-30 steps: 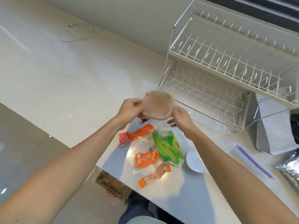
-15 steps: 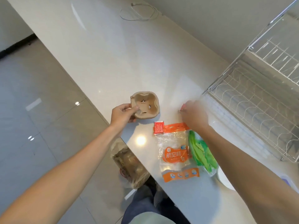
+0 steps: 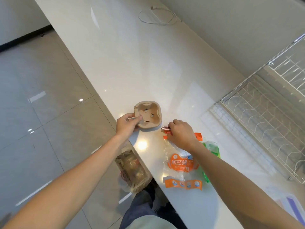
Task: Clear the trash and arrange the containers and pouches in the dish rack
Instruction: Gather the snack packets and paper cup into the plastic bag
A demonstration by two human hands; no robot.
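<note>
At frame centre, the left hand [image 3: 127, 123] pinches the rim of the pulp cup carrier [image 3: 148, 115]: light, stiff, crushable. The right hand [image 3: 181, 133] seemingly closes on a small red sachet [image 3: 165, 128] on the desk [image 3: 132, 63].

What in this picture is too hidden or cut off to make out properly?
- Small red packet, head view: mostly covered by the right hand; its print is unreadable.
- Green pouch: largely behind the right forearm.
- Dish rack: cut off by the right edge.
- Bag on the floor: contents blurred, partly under the counter edge.
</note>
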